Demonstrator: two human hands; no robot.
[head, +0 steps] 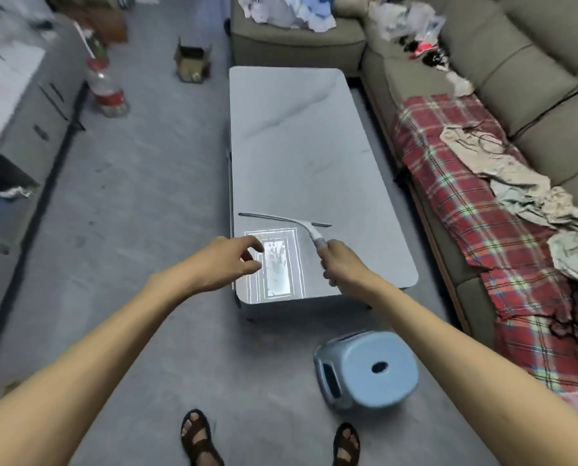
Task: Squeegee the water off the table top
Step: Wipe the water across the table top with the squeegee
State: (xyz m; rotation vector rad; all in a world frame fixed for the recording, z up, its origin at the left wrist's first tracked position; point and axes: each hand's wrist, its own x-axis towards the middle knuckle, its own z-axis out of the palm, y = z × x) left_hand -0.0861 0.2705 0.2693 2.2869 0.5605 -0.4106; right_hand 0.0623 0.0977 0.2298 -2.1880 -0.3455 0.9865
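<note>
Now — right hand (343, 264) grips squeegee (301, 225) handle | blade on table top (297, 146) beyond | left hand (228, 260) loosely spread

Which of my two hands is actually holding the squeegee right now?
The right hand: it is closed around the squeegee handle. The left hand hovers open over the table corner, holding nothing.

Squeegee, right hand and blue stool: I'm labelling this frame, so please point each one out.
squeegee (282, 219): head view, on the long blade lying across the table.
right hand (343, 264): head view, on the knuckles gripping the handle.
blue stool (368, 368): head view, on its seat top.
</note>
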